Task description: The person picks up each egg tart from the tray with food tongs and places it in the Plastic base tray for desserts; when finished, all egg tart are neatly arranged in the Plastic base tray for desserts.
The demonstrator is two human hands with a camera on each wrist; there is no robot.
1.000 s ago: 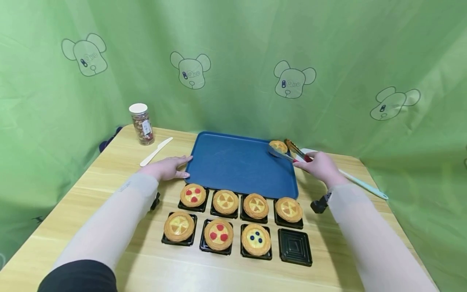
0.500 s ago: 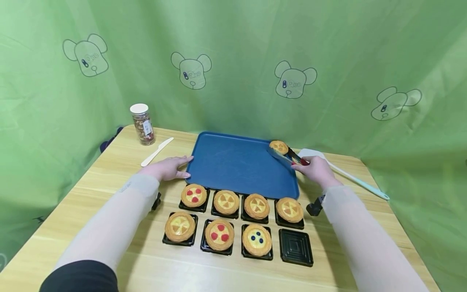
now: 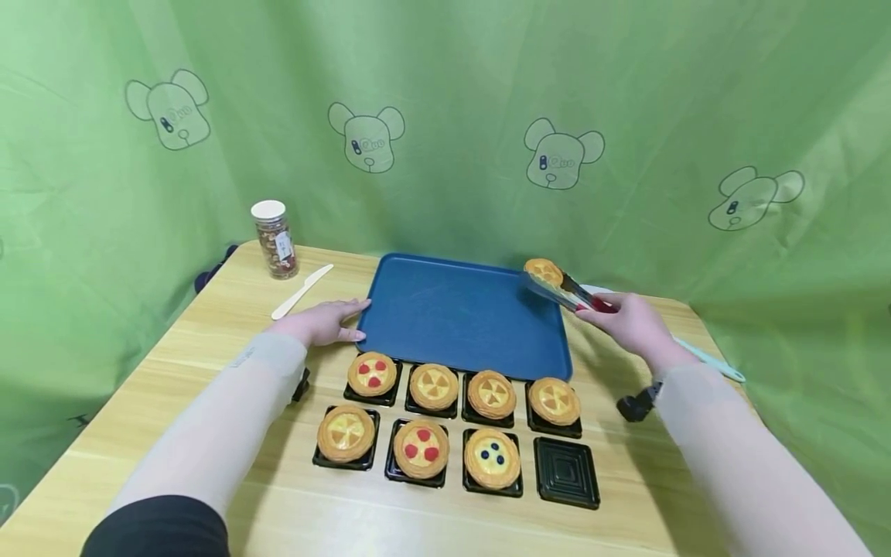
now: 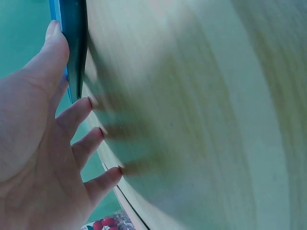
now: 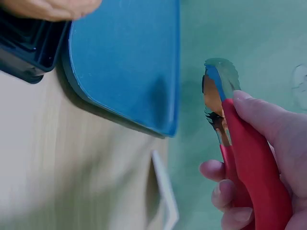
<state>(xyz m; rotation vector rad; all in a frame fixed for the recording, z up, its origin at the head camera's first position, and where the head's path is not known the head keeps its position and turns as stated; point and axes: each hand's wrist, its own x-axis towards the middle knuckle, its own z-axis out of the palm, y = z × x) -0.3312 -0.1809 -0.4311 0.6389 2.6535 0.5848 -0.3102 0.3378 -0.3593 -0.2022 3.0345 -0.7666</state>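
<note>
My right hand grips red-handled tongs. Pinched between the tong ends is a round pastry tart with pale wedges on top, held over the far right corner of a blue tray. In the right wrist view, the tart shows partly behind the tong head, above the tray. With fingers spread and fairly straight, my left hand rests at the tray's left rim. In the left wrist view, its thumb touches the tray edge while other fingertips stand near the tabletop.
Two rows of tarts on black square bases sit before the tray. One ridged black base lies bare at the right. A white knife and a lidded jar stand left; a pale blue-handled spatula lies right.
The tongs have closed on the tart and lifted it off the tray, shifting up and slightly right. My left hand stays at the tray's left rim.
</note>
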